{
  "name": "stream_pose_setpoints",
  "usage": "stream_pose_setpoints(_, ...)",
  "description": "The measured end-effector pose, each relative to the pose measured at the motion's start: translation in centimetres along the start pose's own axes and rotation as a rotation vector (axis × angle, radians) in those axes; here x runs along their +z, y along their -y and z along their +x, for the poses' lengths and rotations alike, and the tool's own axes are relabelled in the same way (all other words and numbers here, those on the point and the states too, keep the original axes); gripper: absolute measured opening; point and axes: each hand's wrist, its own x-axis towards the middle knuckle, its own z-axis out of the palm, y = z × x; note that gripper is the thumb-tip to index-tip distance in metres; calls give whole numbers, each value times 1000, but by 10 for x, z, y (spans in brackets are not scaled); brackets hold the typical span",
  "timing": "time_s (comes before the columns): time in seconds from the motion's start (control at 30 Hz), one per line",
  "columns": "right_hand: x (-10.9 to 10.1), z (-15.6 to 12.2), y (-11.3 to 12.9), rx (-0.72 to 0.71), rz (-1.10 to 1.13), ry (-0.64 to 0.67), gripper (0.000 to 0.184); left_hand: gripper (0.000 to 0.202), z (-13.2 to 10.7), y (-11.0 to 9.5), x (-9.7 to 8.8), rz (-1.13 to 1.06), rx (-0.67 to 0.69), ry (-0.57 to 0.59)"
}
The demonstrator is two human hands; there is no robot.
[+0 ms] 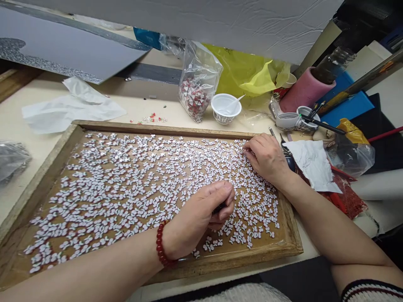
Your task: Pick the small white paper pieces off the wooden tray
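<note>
A wooden-framed tray (59,149) lies before me, covered with several small white butterfly-shaped pieces (126,176). My left hand (201,216), with a red bead bracelet on its wrist, hovers over the tray's lower right part. Its fingers are curled round something small and dark that I cannot make out. My right hand (266,159) rests at the tray's upper right corner, fingertips pressed together on the white pieces there.
Behind the tray stand a clear bag of red-and-white pieces (197,90), a white cup with a spoon (226,108), a yellow bag (248,73) and a pink roll (304,90). Crumpled white paper (71,107) lies at left; tools, paper and bags (315,163) crowd the right.
</note>
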Motion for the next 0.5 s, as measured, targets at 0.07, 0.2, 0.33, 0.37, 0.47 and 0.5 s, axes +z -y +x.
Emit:
stream_pose_setpoints(0.07,0,0,0,7,10,-2,11,31,0,0,0,3,2,-1)
stream_pose_setpoints(0.2,0,0,1,16,33,-8,12,29,0,1,0,1,6,-11)
stream_pose_setpoints(0.33,0,-1,1,25,41,-12,10,28,0,1,0,-19,12,-11)
stream_pose_setpoints(0.37,0,-1,0,26,42,-9,10,28,0,1,0,-27,12,-6)
stream_pose_setpoints(0.47,0,-1,-2,32,53,-4,10,27,1,1,0,-57,5,4)
stream_pose_setpoints(0.5,0,-1,-2,35,68,-9,10,27,1,1,0,-69,0,-2)
